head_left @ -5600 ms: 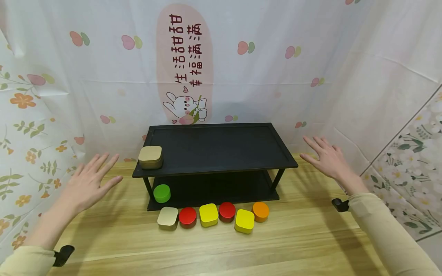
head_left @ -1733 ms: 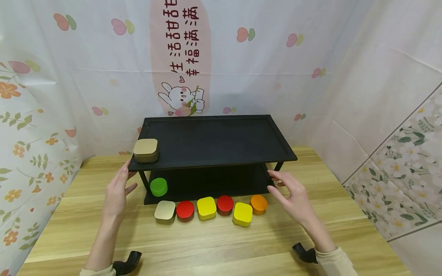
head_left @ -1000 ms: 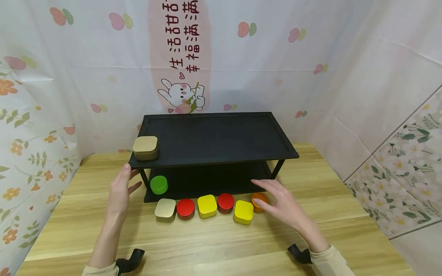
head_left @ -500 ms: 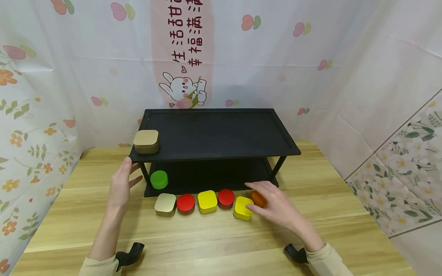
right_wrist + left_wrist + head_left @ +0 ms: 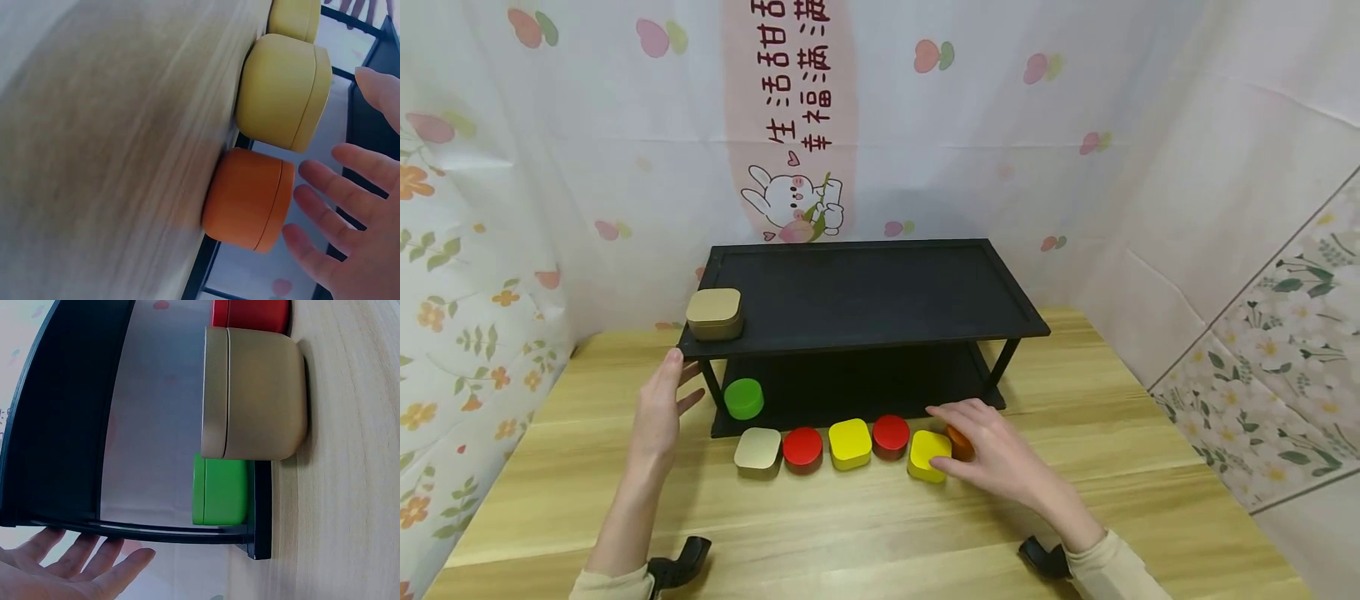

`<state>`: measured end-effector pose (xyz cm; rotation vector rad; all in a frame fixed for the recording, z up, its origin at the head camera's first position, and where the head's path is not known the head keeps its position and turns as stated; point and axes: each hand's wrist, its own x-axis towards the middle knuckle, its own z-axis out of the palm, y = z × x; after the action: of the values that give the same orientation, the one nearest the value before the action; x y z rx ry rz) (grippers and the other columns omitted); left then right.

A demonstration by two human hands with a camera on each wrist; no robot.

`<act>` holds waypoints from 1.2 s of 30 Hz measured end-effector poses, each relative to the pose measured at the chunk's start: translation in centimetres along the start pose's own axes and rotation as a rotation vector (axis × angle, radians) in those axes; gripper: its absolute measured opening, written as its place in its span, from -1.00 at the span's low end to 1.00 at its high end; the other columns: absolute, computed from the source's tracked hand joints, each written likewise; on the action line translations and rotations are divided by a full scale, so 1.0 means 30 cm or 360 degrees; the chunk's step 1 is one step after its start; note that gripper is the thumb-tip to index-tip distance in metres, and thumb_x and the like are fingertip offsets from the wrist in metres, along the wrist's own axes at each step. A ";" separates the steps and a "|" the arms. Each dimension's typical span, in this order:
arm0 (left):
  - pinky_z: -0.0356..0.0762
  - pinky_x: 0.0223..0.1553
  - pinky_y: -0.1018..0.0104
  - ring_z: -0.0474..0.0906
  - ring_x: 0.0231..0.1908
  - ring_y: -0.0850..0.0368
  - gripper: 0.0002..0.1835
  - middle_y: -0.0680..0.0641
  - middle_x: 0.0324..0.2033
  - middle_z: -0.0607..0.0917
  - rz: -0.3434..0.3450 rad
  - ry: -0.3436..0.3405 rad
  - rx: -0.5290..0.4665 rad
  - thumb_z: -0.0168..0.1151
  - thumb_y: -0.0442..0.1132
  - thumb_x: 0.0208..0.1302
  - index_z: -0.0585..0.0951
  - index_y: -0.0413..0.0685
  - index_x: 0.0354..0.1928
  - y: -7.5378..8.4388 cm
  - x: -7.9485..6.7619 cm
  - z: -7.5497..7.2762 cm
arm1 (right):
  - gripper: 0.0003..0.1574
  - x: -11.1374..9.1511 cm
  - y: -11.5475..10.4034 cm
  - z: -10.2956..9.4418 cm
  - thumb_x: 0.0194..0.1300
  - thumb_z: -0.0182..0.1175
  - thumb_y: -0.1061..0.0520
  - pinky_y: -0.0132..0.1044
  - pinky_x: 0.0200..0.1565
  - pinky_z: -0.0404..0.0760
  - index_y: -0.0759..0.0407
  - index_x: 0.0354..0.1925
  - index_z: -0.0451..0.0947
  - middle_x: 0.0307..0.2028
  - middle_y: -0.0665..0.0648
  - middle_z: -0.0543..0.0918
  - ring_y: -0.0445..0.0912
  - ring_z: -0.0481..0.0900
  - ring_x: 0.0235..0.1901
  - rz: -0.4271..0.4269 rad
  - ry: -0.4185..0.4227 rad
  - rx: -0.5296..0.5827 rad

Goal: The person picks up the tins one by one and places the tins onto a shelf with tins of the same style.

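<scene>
My left hand (image 5: pixel 655 414) is at the left end of a black two-tier shelf (image 5: pixel 880 292). In the left wrist view, its extended fingers (image 5: pixel 100 556) lie along the shelf's end, at the upper tier's edge. My right hand (image 5: pixel 992 450) hovers over the right end of a row of small lidded tins, partly hiding a round orange tin (image 5: pixel 958 443). A square yellow tin (image 5: pixel 928 457) is beside its thumb. In the right wrist view the fingers are spread, with the fingertips close to the lid of the orange tin (image 5: pixel 247 200); nothing is held.
Leftward along the row stand a red tin (image 5: pixel 891 437), another yellow tin (image 5: pixel 850 443), another red tin (image 5: pixel 802 450) and a beige tin (image 5: pixel 758 452). A green tin (image 5: pixel 744 398) is on the lower tier, a beige-gold tin (image 5: pixel 715 313) on the upper. A printed curtain (image 5: pixel 962 150) hangs behind.
From wide apart beside the shelf, both hands have come inward. The left has reached the shelf's left end; the right has moved left over the orange tin. The tins have stayed put.
</scene>
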<state>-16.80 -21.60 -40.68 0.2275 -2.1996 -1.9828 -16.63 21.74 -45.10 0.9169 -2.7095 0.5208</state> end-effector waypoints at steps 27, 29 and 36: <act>0.57 -0.04 0.78 0.36 0.14 0.49 -0.30 -0.22 0.56 0.18 0.0051 -0.0037 -0.0003 -0.30 0.20 0.65 0.27 -0.15 0.55 -0.033 0.001 -0.010 | -0.13 -0.018 -0.009 0.009 0.14 0.47 -0.38 -0.09 0.08 0.69 -0.01 0.29 0.58 0.12 -0.06 0.70 -0.17 0.53 0.09 0.0023 -0.0047 -0.0055; 0.57 -0.04 0.78 0.37 0.14 0.47 -0.30 -0.23 0.58 0.17 0.0049 -0.0037 -0.0002 -0.29 0.20 0.65 0.27 -0.14 0.55 -0.031 0.002 -0.010 | -0.14 -0.018 -0.011 0.010 0.13 0.48 -0.37 -0.10 0.07 0.69 -0.01 0.28 0.59 0.11 -0.06 0.70 -0.17 0.53 0.09 0.0031 -0.0054 -0.0055; 0.55 -0.04 0.80 0.35 0.16 0.45 -0.29 -0.23 0.59 0.15 0.0044 -0.0032 0.0031 -0.32 0.21 0.65 0.27 -0.12 0.55 -0.026 0.001 -0.010 | -0.14 -0.012 -0.017 0.014 0.07 0.52 -0.36 -0.12 0.08 0.68 -0.04 0.25 0.61 0.08 -0.12 0.70 -0.20 0.51 0.07 0.0049 -0.0079 -0.0096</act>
<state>-16.77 -21.99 -41.43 0.1797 -2.2228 -1.9589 -16.09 21.38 -45.47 0.8852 -2.7712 0.4250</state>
